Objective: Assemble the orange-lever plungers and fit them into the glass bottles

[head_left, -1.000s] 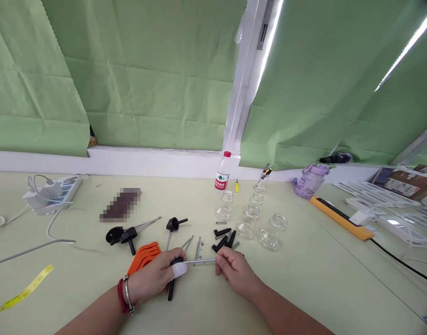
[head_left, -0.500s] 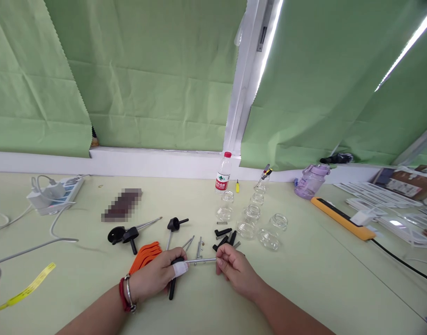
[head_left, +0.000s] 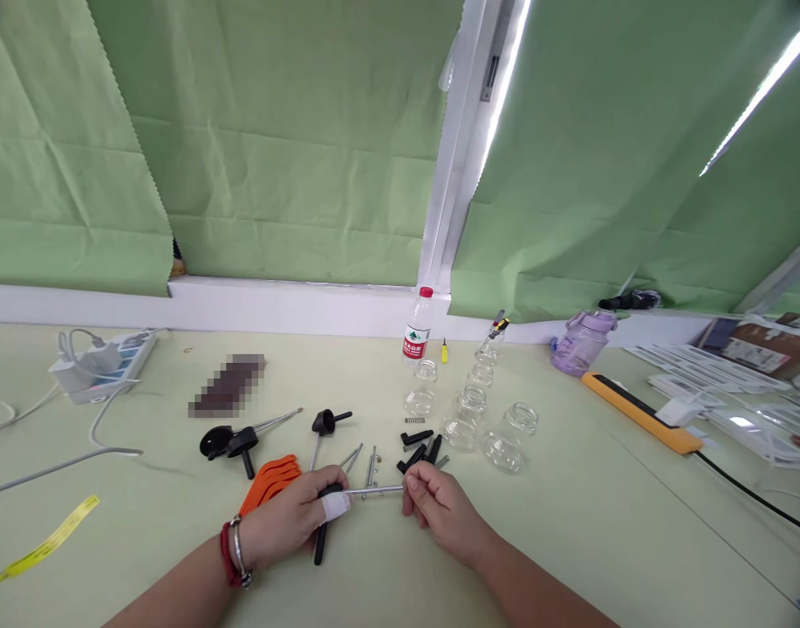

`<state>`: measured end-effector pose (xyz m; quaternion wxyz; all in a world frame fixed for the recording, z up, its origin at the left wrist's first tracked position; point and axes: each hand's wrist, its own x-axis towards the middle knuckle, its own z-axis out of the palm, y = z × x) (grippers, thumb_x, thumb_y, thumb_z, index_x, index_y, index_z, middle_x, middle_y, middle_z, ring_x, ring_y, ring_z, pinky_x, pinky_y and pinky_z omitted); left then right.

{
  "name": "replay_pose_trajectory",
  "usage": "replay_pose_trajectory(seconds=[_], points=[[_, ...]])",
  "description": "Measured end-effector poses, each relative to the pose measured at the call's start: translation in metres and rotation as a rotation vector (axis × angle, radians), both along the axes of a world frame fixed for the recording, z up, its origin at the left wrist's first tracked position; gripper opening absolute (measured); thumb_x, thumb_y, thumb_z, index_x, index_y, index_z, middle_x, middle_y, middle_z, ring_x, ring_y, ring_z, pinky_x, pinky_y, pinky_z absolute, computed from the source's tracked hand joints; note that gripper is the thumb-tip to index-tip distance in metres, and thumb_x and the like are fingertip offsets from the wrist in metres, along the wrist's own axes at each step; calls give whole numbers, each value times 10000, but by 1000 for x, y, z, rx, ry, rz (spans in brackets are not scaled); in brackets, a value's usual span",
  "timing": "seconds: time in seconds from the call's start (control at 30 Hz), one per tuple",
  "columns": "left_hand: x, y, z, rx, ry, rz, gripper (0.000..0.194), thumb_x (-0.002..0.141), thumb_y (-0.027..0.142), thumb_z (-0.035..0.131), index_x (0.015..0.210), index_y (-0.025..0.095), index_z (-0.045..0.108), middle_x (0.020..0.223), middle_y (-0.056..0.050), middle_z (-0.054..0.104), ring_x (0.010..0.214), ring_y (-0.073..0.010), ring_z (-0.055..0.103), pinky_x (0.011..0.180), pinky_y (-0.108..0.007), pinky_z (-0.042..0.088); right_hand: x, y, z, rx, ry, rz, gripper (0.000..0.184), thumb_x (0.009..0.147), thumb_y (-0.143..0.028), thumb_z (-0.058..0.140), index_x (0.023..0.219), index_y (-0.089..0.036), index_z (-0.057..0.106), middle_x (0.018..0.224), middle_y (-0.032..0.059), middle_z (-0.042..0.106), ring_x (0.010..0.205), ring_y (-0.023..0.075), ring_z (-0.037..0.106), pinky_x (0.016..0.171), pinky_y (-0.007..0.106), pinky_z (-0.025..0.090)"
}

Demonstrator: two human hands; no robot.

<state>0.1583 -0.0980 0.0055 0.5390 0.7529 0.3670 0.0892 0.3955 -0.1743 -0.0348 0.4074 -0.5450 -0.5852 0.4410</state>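
My left hand [head_left: 291,510], with a white wrap on its thumb, is closed around a black plastic cap with a side handle [head_left: 320,545]. From that cap a thin metal rod [head_left: 377,490] runs level to my right hand [head_left: 442,506], whose thumb and fingers pinch its far end. The fingers hide the rod's tip. Beside my left hand lie stacked orange pieces [head_left: 272,480]. Loose metal rods [head_left: 371,469] lie just beyond the held one. Near my right fingertips are black plastic pieces [head_left: 416,437] and small springs [head_left: 414,420].
Several glass jars [head_left: 504,449] stand or lie at right centre, near a red-capped bottle [head_left: 417,336]. More black caps with rods [head_left: 242,442] lie left. A power strip [head_left: 89,384] with cables sits far left. An orange power strip [head_left: 641,412] and purple bottle [head_left: 581,344] are right.
Both hands keep the same hold on the cap and rod. The view has shifted very slightly; nothing else has visibly moved.
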Motion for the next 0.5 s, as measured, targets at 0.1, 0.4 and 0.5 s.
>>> replay_pose_trajectory(seconds=[0.1, 0.4, 0.5], points=[[0, 0, 1, -2, 5, -2, 248, 844, 502, 453, 846, 259, 503, 665, 66, 416, 496, -90, 429, 477, -181, 390, 2, 0, -3, -36, 88, 34, 296, 888, -498, 464, 943, -207, 449, 726, -3, 580, 533, 91, 412, 521, 225, 355], [1, 0, 5, 51, 45, -10, 236, 844, 489, 443, 829, 261, 504, 627, 65, 401, 511, -104, 434, 483, -183, 381, 1, 1, -1, 4, -29, 11, 324, 913, -476, 418, 779, -186, 473, 718, 15, 608, 529, 91, 433, 502, 217, 342], [2, 0, 6, 35, 44, -7, 236, 840, 489, 446, 830, 260, 503, 628, 66, 398, 504, -101, 431, 481, -184, 381, -1, 0, 2, 5, -52, -2, 370, 916, -493, 400, 740, -179, 484, 655, 1, 570, 519, 92, 424, 497, 216, 336]])
